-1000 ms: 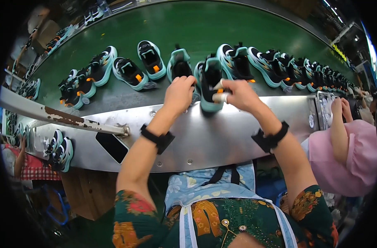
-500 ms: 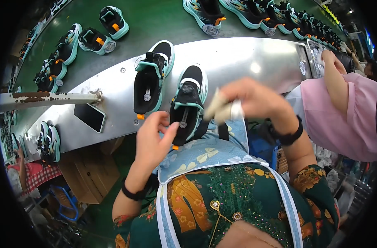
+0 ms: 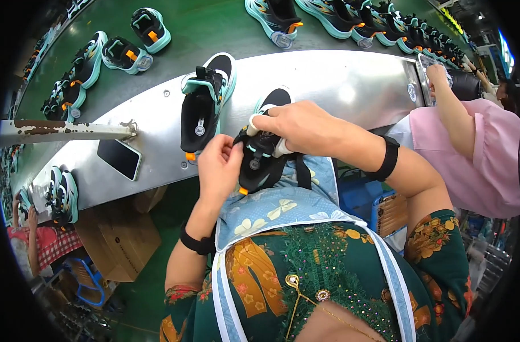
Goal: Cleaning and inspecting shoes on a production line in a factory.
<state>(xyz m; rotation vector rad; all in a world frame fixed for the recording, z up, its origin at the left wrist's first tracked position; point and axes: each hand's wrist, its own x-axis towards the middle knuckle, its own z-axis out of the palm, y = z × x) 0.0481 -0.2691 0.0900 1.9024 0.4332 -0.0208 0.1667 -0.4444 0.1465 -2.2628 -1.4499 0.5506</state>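
A black sneaker with a mint-green sole point(image 3: 257, 168) rests at the steel table's near edge, heel toward me. My left hand point(image 3: 219, 170) pinches the left side of its collar between thumb and fingers. From the right, my right hand point(image 3: 297, 126) grips over the tongue and collar, covering most of the upper. Pale finger cots cover some of its fingertips. Its mate, a second black sneaker point(image 3: 196, 124), stands just to the left with its opening facing up and an orange heel tab, touched by neither hand.
A phone point(image 3: 119, 159) lies on the steel table point(image 3: 322, 74), left of the sneakers, beneath a rusty white bar point(image 3: 60, 134). Several sneakers point(image 3: 334, 20) line the green surface beyond. Another pair point(image 3: 63, 194) stands at left. Co-workers flank me, one in a pink sleeve point(image 3: 465, 154).
My right hand has swung left from beside the near sneaker onto its tongue. My left hand has moved up slightly and now pinches the collar. The collar opening looks narrower.
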